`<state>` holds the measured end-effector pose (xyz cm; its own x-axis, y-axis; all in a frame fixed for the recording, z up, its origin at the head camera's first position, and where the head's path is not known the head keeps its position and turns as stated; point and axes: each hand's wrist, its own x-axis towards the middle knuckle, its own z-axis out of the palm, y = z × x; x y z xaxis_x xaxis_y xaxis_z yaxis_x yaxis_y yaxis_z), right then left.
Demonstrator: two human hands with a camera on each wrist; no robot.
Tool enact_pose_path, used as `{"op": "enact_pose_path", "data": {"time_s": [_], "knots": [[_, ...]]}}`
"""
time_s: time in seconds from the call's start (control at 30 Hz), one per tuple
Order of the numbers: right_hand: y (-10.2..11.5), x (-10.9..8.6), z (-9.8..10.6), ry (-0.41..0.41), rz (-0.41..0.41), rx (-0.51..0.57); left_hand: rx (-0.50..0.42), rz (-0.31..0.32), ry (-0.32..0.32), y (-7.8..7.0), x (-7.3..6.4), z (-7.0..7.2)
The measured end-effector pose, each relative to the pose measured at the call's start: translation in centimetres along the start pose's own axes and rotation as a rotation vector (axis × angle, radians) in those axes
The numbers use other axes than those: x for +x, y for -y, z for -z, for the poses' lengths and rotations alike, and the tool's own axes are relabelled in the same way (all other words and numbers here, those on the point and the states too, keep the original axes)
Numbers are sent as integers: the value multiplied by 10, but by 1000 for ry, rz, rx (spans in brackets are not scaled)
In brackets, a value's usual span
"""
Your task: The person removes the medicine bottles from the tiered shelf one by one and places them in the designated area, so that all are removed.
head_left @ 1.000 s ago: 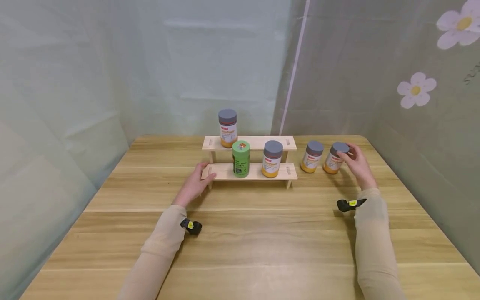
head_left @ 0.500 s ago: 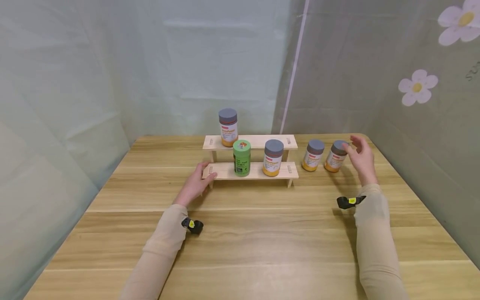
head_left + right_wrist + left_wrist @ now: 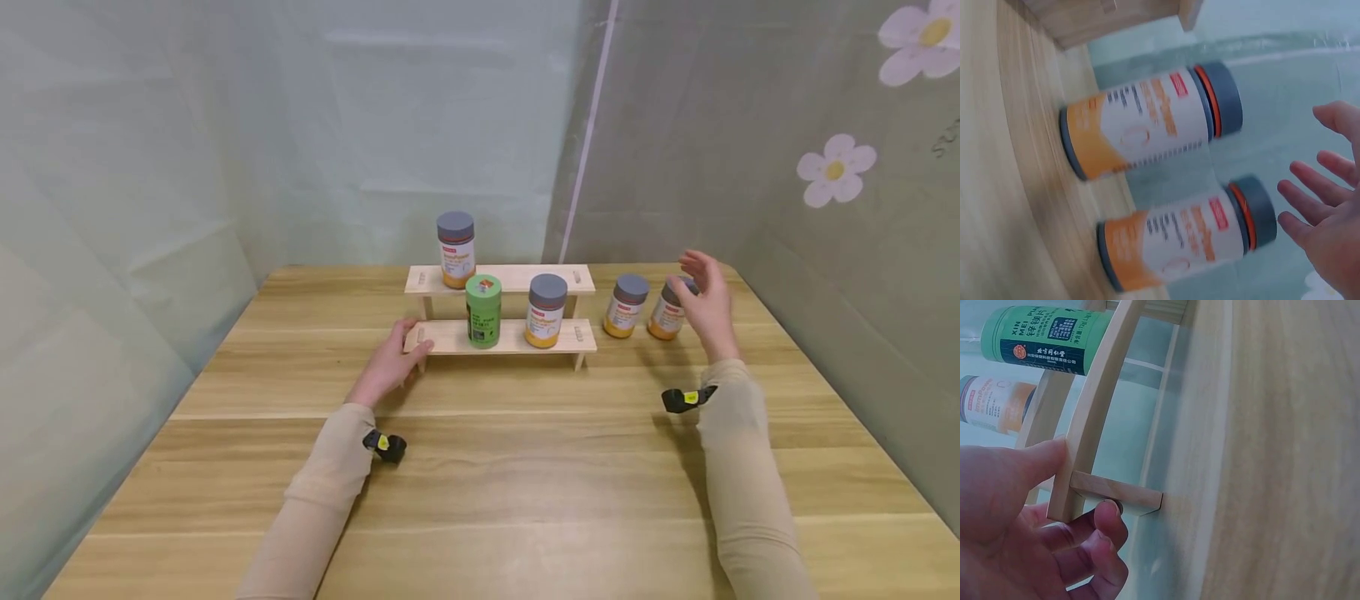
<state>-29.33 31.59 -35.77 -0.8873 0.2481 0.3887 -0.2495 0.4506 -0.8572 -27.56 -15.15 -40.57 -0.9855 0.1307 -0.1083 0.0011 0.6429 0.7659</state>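
Note:
My left hand (image 3: 386,365) grips the left end of a two-step wooden shelf (image 3: 444,337). In the left wrist view the thumb lies over the board and the curled fingers (image 3: 1110,519) come from beneath, close to a leg. A green jar (image 3: 483,315) and a grey-capped supplement jar (image 3: 543,318) stand on the lower step. Another grey-capped jar (image 3: 456,254) is on the upper step. Two more stand on the table, a nearer-to-shelf jar (image 3: 624,310) and a right-hand jar (image 3: 663,318). My right hand (image 3: 708,312), fingers spread, is apart from their caps in the right wrist view.
The wooden tabletop (image 3: 510,467) stretches in front of the shelf. A pale curtain (image 3: 450,108) hangs behind the table, and a grey one with flowers (image 3: 836,171) runs along the right side. Each wrist carries a small black camera (image 3: 386,446).
My right hand has let go of the right-hand jar, its fingers opening and rising above the cap, then shifting slightly left. My left hand keeps its grip on the shelf.

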Motion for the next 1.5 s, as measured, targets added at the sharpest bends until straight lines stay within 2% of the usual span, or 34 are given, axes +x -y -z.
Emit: {"op": "enact_pose_path", "data": {"time_s": [0.2, 0.33, 0.6, 0.7, 0.8, 1.07, 1.5], "knots": [[7, -5, -12, 72, 55, 6, 32, -34, 0, -1, 1, -2], [17, -10, -21, 133, 97, -12, 29, -27, -1, 0, 0, -4], [62, -23, -32, 154, 149, 26, 24, -26, -10, 2, -3, -2], [72, -27, -35, 166, 169, 36, 22, -27, -13, 3, -3, -1], [74, -27, -38, 183, 170, 42, 21, -23, -14, 3, -4, -1], [49, -12, -53, 193, 178, 56, 26, -14, -18, 1, -3, 1], [62, -14, -70, 209, 207, 101, 48, -25, -32, 0, -2, 2]]}}
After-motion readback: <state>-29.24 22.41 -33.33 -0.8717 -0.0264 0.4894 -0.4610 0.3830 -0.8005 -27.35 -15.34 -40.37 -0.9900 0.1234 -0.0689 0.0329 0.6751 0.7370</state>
